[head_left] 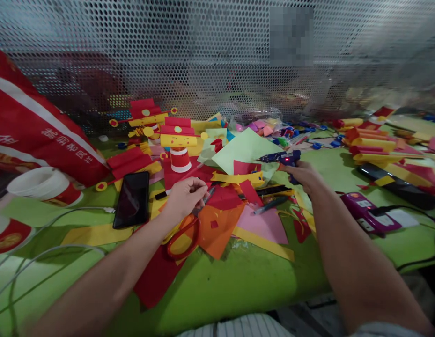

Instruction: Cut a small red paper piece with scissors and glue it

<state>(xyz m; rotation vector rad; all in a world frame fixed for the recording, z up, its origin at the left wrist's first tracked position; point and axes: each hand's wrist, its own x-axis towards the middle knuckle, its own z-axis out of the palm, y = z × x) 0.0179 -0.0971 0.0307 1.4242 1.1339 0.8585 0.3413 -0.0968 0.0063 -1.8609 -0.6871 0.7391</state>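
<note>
**Two hands among cut paper on a green table**

Bare forearms reach in from the near edge over the green table (pixel 238 285), which carries everything else. Far out to the left of the left hand (pixel 185 196) a large red banner bag (pixel 34 131) leans against the perforated screen. Between and beyond the two hands lies a heap of coloured paper sheets (pixel 245 150), red, yellow, orange, pink and pale green. Well right of the right hand (pixel 303 174) lie rolled red and yellow paper tubes (pixel 372 142). Just left of the left hand a black phone (pixel 132 199) lies flat. Beyond that hand stands a paper-cup figure (pixel 178 145) with a red hat and yellow face. Orange-handled scissors (pixel 184 236) lie just under the left wrist. A purple device (pixel 370 213) with a cable sits right of the right forearm.

The left hand is pinched narrow on a small red paper scrap (pixel 206 189). The right hand is closed around the grip of a blue glue gun (pixel 282 158), whose nozzle points left.
</note>
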